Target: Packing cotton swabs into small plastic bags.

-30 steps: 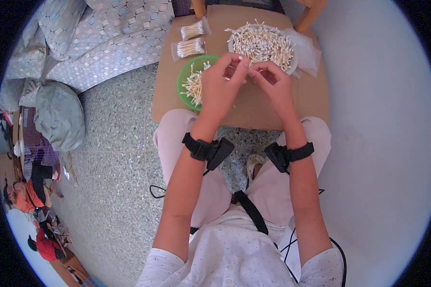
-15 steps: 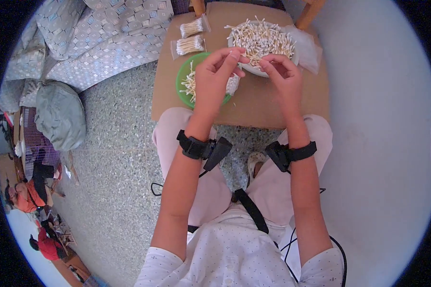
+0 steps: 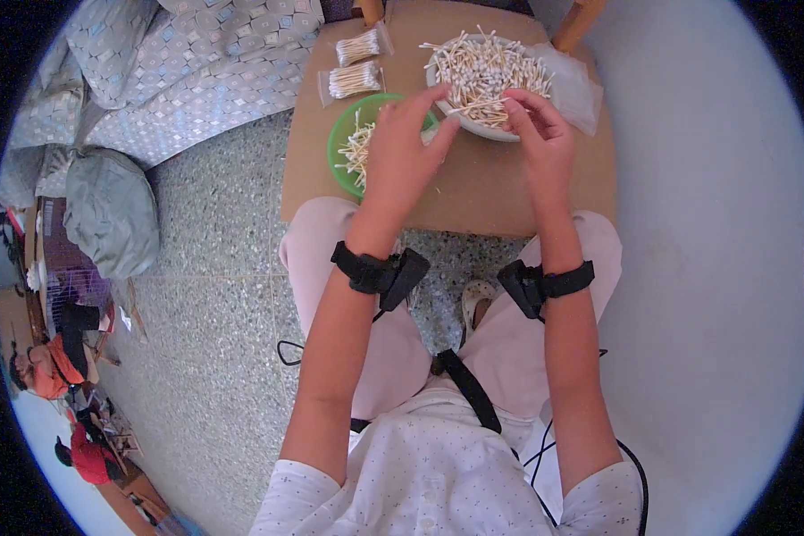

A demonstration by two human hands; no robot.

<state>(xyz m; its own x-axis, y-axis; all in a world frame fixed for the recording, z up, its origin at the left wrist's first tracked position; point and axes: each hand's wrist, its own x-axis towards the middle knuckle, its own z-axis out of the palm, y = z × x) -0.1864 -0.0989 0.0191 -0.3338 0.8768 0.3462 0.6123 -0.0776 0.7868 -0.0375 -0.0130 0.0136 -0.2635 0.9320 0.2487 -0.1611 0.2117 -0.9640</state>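
Over brown cardboard (image 3: 487, 183), the right hand (image 3: 545, 143) pinches a cotton swab (image 3: 479, 106).

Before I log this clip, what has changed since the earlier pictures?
The right hand has moved rightward, away from the left hand, and now appears to pinch a cotton swab. The left hand, pinched a second ago, has opened. The green bowl, white bowl and two clear swab packets stayed put.
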